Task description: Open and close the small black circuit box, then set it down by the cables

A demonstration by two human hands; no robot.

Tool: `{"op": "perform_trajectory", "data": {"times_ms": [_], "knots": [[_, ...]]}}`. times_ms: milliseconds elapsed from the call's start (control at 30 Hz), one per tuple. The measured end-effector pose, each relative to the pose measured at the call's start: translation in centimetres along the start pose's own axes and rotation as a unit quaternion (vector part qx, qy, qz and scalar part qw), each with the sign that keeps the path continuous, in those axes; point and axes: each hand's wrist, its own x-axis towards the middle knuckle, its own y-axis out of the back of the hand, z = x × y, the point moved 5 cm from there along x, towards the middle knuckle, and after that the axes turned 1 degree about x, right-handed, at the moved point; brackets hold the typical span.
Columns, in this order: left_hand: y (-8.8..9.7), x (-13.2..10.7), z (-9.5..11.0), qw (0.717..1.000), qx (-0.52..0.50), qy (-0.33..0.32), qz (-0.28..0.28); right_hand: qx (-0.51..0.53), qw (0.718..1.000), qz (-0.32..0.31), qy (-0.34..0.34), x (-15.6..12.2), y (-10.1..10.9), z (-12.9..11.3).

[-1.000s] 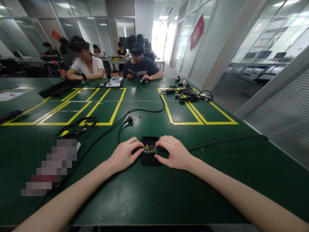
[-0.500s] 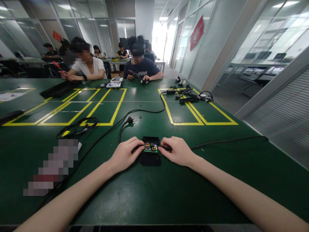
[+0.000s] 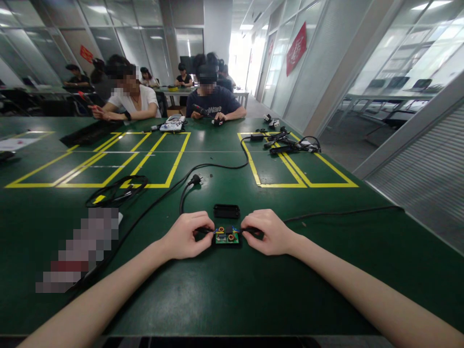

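A small green circuit board [image 3: 226,236] with copper coils sits on the green table [image 3: 224,290] between my hands. My left hand [image 3: 188,236] pinches the black cable at the board's left end. At the right end, my right hand [image 3: 268,232] is closed around the other black cable. A black plastic casing [image 3: 226,211] lies just beyond the board, apart from it. The left cable runs to a plug [image 3: 195,180] farther back.
A coiled black cable [image 3: 116,190] lies at the left, near yellow floor-tape rectangles [image 3: 145,159]. More adapters and cables [image 3: 290,143] are piled at the back right. Two people sit across the table [image 3: 174,99], working. A blurred patch [image 3: 79,251] is near my left arm.
The circuit board has come out of the black casing and moved toward me, held by its two cables. The casing now lies alone behind it.
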Motion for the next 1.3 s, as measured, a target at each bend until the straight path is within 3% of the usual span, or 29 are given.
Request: {"op": "perform_trajectory", "data": {"times_ms": [267, 633, 1033, 1300], "knots": [[-0.2, -0.2, -0.4, 1.0, -0.01, 0.008, -0.017, 0.012, 0.999, -0.04, 0.002, 0.0, -0.7, -0.2], [-0.5, -0.2, -0.9, 1.0, -0.005, 0.029, -0.003, -0.043, 0.998, -0.02, -0.03, -0.1, -0.3, 1.2], [-0.9, -0.3, -1.2, 0.998, 0.001, 0.05, -0.032, -0.037, 0.998, -0.046, -0.028, -0.3, -0.6, 1.8], [-0.6, -0.1, -1.5, 0.997, 0.031, 0.062, -0.013, -0.023, 0.998, -0.047, -0.042, -0.3, -0.1, 2.2]]}}
